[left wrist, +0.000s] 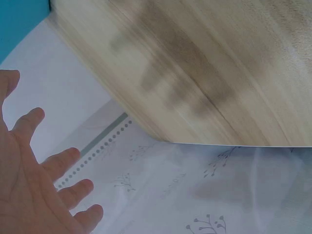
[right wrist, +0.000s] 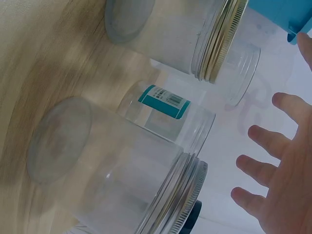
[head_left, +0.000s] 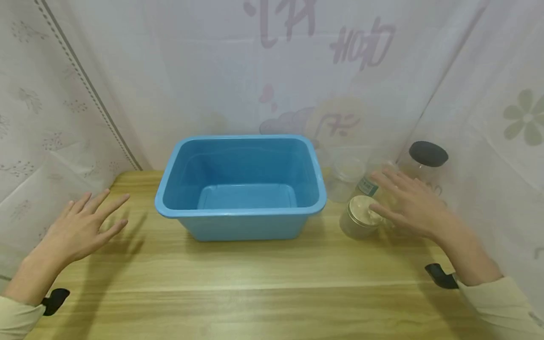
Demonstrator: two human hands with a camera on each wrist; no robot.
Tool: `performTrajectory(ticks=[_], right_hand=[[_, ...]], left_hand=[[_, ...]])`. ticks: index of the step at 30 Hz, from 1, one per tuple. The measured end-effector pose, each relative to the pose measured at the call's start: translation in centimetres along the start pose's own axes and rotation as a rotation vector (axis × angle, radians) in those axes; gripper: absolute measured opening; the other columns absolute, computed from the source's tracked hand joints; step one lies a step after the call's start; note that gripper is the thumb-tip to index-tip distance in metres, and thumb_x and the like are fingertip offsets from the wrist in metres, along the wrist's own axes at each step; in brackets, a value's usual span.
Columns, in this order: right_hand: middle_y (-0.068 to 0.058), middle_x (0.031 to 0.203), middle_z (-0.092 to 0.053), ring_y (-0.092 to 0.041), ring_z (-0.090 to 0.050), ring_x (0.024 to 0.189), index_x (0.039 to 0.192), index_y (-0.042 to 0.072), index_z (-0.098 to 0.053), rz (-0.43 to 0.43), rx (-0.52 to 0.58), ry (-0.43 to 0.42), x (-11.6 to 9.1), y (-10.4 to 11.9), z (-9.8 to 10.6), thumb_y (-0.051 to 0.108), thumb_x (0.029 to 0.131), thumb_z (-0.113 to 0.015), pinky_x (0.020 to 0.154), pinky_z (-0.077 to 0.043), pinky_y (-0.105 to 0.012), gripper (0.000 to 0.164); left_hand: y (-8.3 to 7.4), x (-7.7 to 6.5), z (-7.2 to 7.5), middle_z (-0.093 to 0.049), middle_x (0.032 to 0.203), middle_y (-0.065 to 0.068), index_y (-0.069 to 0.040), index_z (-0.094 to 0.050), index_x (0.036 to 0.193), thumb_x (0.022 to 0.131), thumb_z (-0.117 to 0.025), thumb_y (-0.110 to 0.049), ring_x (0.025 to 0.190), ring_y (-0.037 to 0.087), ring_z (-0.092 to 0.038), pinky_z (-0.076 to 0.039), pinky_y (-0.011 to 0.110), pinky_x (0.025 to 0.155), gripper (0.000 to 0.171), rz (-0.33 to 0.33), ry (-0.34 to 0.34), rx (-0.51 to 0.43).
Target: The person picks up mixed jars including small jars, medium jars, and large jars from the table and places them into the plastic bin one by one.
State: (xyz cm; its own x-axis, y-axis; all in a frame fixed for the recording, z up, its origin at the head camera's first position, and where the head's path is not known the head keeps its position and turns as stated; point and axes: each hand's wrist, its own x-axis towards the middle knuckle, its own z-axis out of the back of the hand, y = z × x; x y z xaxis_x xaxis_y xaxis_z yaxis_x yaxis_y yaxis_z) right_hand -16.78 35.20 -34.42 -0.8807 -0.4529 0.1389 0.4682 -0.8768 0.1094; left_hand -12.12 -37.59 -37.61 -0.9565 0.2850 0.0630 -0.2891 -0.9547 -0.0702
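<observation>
My left hand [head_left: 80, 231] hovers above the left side of the wooden table, fingers spread and holding nothing. Over a group of clear jars on the right, my right hand [head_left: 414, 205] is stretched out with spread fingers and grips none of them. Nearest its thumb stands a jar with a gold lid [head_left: 363, 212]. The right wrist view shows another metal-lidded jar [right wrist: 126, 165], mostly hidden under the hand in the head view. Between these two is a lidless jar with a teal label [right wrist: 163, 102]. A blue plastic basin [head_left: 242, 226] sits between my hands.
Behind the gold-lidded jar stands a lidless clear jar [head_left: 345, 177], close to the basin's right side. A jar with a black lid [head_left: 428, 154] is at the back right. Pale printed curtains [head_left: 204, 71] hang along the table's back and sides.
</observation>
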Motion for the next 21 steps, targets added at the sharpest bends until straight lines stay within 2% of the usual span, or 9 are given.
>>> performTrajectory(ticks=[4, 7, 11, 13, 16, 19, 21], right_hand=[[-0.014, 0.165, -0.021, -0.041, -0.019, 0.148, 0.163, 0.023, -0.028, 0.006, 0.023, -0.016, 0.2, -0.3, -0.1, 0.047, 0.099, -0.063, 0.108, -0.015, -0.073, 0.076], [-0.011, 0.165, -0.024, -0.04, -0.019, 0.148, 0.163, 0.023, -0.027, -0.002, 0.096, -0.034, 0.5, -0.7, -0.1, 0.043, 0.1, -0.064, 0.108, -0.017, -0.071, 0.075], [-0.014, 0.163, -0.026, -0.045, -0.021, 0.146, 0.163, 0.023, -0.025, -0.045, 0.269, -0.055, 1.1, -0.7, 0.3, 0.034, 0.104, -0.06, 0.108, -0.019, -0.07, 0.069], [-0.018, 0.161, -0.03, -0.048, -0.028, 0.142, 0.163, 0.023, -0.026, -0.07, 0.35, -0.086, 1.4, -0.5, 0.5, 0.03, 0.106, -0.057, 0.106, -0.023, -0.071, 0.065], [-0.019, 0.157, -0.037, -0.049, -0.038, 0.136, 0.161, 0.022, -0.031, -0.096, 0.459, -0.157, 1.8, 0.0, 0.7, 0.026, 0.108, -0.053, 0.101, -0.031, -0.07, 0.058], [-0.019, 0.152, -0.044, -0.044, -0.045, 0.132, 0.158, 0.017, -0.037, -0.092, 0.554, -0.245, 2.1, 0.3, 0.7, 0.019, 0.108, -0.051, 0.106, -0.04, -0.047, 0.052], [-0.019, 0.148, -0.048, -0.034, -0.05, 0.131, 0.156, 0.013, -0.041, -0.085, 0.612, -0.301, 2.2, 0.5, 0.6, 0.015, 0.108, -0.05, 0.103, -0.042, -0.028, 0.048]], left_hand=[[0.1, 0.1, 0.2, -0.024, 0.156, 0.033, -0.028, -0.021, 0.164, 0.106, -0.051, -0.045, 0.132, 0.068, -0.022, -0.009, 0.078, 0.104, 0.067, -0.008, -0.005, -0.017], [0.2, 0.2, 0.5, -0.023, 0.156, 0.035, -0.025, -0.02, 0.164, 0.107, -0.051, -0.041, 0.132, 0.069, -0.021, -0.011, 0.079, 0.103, 0.067, -0.008, -0.003, -0.096], [0.2, 0.3, 1.2, -0.022, 0.156, 0.037, -0.014, -0.021, 0.164, 0.109, -0.048, -0.031, 0.133, 0.067, -0.021, -0.015, 0.079, 0.1, 0.063, -0.004, 0.003, -0.325], [0.0, 0.4, 1.5, -0.022, 0.156, 0.038, -0.011, -0.021, 0.163, 0.11, -0.045, -0.026, 0.133, 0.067, -0.022, -0.019, 0.079, 0.097, 0.06, -0.004, 0.003, -0.441], [-0.3, 0.5, 2.0, -0.023, 0.157, 0.035, -0.011, -0.017, 0.164, 0.112, -0.04, -0.024, 0.131, 0.067, -0.025, -0.023, 0.079, 0.094, 0.058, 0.009, 0.006, -0.568], [-0.7, 0.8, 2.2, -0.027, 0.155, 0.035, -0.012, -0.015, 0.164, 0.113, -0.035, -0.022, 0.132, 0.065, -0.027, -0.022, 0.079, 0.096, 0.056, -0.002, -0.004, -0.673], [-1.0, 1.2, 2.4, -0.029, 0.155, 0.034, -0.014, -0.015, 0.164, 0.113, -0.032, -0.021, 0.135, 0.059, -0.029, -0.027, 0.061, 0.109, 0.054, -0.019, -0.009, -0.745]])
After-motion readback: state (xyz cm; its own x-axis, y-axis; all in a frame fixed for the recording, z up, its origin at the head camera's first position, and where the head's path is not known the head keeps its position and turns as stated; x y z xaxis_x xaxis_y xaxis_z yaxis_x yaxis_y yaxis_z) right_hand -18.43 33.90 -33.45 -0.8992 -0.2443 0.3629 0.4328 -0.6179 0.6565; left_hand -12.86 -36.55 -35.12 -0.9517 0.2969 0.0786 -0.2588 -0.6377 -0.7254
